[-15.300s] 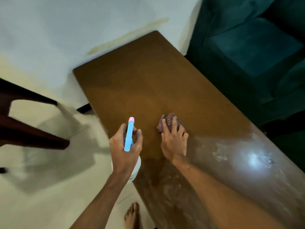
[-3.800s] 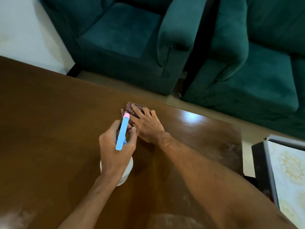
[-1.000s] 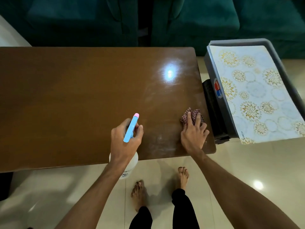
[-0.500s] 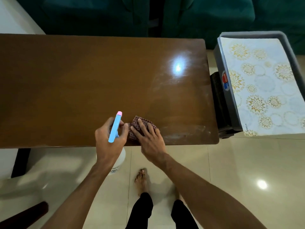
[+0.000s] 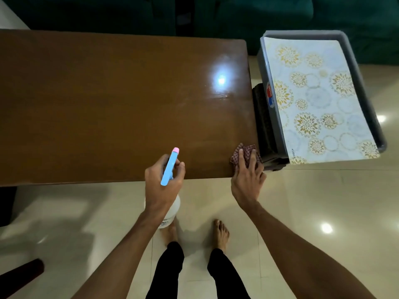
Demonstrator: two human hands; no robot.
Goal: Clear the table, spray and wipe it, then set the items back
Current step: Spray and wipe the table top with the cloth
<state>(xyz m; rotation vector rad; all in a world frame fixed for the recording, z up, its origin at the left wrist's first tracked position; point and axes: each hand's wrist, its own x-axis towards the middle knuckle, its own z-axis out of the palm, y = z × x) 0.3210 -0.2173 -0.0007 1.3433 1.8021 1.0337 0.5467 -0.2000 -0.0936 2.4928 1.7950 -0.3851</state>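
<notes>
The brown wooden table (image 5: 108, 100) fills the upper left, its top bare and glossy with a light glare near the right end. My left hand (image 5: 162, 184) grips a spray bottle (image 5: 169, 167) with a blue trigger head and pink tip, its white body hanging below the table's near edge. My right hand (image 5: 248, 180) presses a red checked cloth (image 5: 243, 152) flat onto the table's near right corner. The cloth is partly hidden under my fingers.
Right of the table stands a grey bin (image 5: 367, 89) topped by a floral patterned mat (image 5: 315, 100), with a dark object (image 5: 264, 124) wedged between bin and table. Green sofas (image 5: 280, 16) line the far side. My bare feet (image 5: 220, 234) stand on pale floor tiles. A dark chair leg (image 5: 19, 275) lies lower left.
My right hand has slid the cloth along the near edge from beside the bottle to the table's right corner. The left hand with the bottle has held roughly still.
</notes>
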